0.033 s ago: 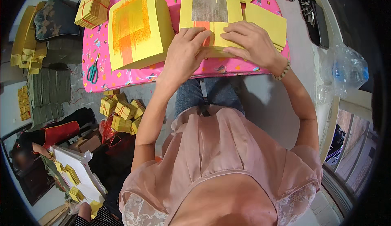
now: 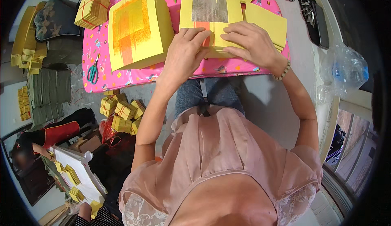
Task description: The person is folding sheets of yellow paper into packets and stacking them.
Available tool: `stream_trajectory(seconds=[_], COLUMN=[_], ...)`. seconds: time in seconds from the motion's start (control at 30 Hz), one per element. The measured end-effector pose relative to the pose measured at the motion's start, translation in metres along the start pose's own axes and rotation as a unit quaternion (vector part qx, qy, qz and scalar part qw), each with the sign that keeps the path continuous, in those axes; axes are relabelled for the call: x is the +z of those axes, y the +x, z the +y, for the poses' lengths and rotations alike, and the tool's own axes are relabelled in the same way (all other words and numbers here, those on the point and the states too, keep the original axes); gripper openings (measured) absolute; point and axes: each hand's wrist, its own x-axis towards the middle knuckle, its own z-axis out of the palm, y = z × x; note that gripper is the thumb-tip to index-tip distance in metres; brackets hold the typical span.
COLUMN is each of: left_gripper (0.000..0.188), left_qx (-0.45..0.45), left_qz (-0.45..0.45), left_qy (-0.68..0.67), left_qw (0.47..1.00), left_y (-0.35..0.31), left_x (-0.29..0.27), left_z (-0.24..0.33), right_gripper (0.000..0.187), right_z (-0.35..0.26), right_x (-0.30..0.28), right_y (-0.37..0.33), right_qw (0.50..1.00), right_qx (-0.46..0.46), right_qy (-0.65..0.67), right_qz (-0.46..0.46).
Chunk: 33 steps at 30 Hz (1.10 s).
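A stack of yellow paper [image 2: 234, 6] lies before me on the table, its top sheet bearing a silvery foil square [image 2: 209, 7] and an orange strip. At its near edge, my left hand [image 2: 186, 49] has bent fingers over the orange strip and the thumb close to them. My right hand [image 2: 252, 43], with a beaded bracelet at the wrist, grips the same edge, fingers curved on top and thumb lower down. What lies under both palms is hidden. Left of my hands stands a thick yellow paper stack [image 2: 161, 26] with an orange and gold printed square on top.
A pink patterned cloth [image 2: 136, 76] covers the table. Green-handled scissors [image 2: 93, 72] and a tied yellow bundle [image 2: 93, 8] lie left. More yellow paper [image 2: 266, 24] sits right, near a black pouch [image 2: 317, 24] with keys. Tied bundles [image 2: 122, 110] heap below; another person works lower left.
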Motion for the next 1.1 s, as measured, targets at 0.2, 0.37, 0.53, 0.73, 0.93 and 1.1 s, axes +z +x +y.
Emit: stream_trajectory(seconds=[0.2, 0.37, 0.53, 0.73, 0.93, 1.1], left_gripper=[0.036, 0.030, 0.024, 0.024, 0.024, 0.024], left_qx=[-0.015, -0.043, -0.052, -0.061, -0.056, -0.056], left_qz=[-0.018, -0.020, -0.020, -0.035, -0.021, -0.017], left_qy=[-0.043, -0.101, -0.116, -0.101, -0.095, -0.093], left_qw=[0.999, 0.994, 0.992, 0.992, 0.994, 0.994], left_y=[0.004, 0.002, 0.002, 0.002, -0.001, -0.003], left_x=[-0.007, -0.011, -0.012, -0.012, -0.009, -0.007], left_z=[-0.004, -0.007, -0.012, -0.012, -0.012, -0.011], right_gripper=[0.013, 0.008, 0.008, 0.009, 0.010, 0.010], right_z=[0.005, 0.005, 0.005, 0.005, 0.002, 0.000], right_x=[-0.001, 0.003, 0.007, 0.010, 0.012, 0.013], right_y=[0.003, 0.004, 0.004, 0.002, 0.001, 0.001], right_qw=[0.996, 0.981, 0.962, 0.953, 0.952, 0.948], right_qx=[0.034, 0.076, 0.124, 0.154, 0.157, 0.175], right_qy=[0.083, 0.180, 0.242, 0.257, 0.259, 0.262], right_qz=[-0.012, 0.010, 0.023, 0.033, 0.047, 0.052])
